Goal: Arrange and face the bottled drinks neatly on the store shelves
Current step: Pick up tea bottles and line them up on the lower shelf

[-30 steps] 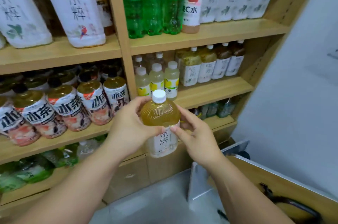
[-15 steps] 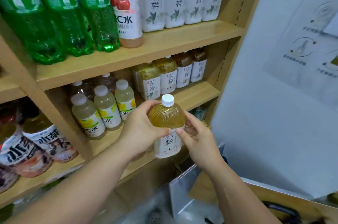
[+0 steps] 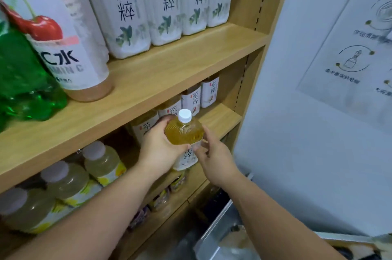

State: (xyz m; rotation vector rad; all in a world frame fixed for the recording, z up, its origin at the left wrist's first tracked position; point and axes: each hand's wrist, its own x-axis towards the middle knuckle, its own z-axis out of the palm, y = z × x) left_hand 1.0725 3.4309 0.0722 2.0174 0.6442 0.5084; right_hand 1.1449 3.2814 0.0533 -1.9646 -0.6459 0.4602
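Observation:
A tea bottle (image 3: 184,131) with golden liquid, a white cap and a white label is upright in front of the middle shelf (image 3: 220,120). My left hand (image 3: 158,149) grips its left side around the shoulder. My right hand (image 3: 214,159) holds its right side, fingers curled at the label. Behind it a row of similar small tea bottles (image 3: 194,97) stands on that shelf, labels facing out. Part of the row is hidden by my left hand.
On the upper shelf (image 3: 169,73) stand large white-labelled tea bottles (image 3: 163,3), a pink vitamin C bottle (image 3: 65,47) and green bottles (image 3: 23,81). Pale lemon drinks (image 3: 67,183) fill the middle shelf's left. A white wall with a poster (image 3: 350,47) is at right.
The view has shifted closer and rightward along the shelves. Both hands carried the tea bottle up toward the row of small tea bottles on the middle shelf.

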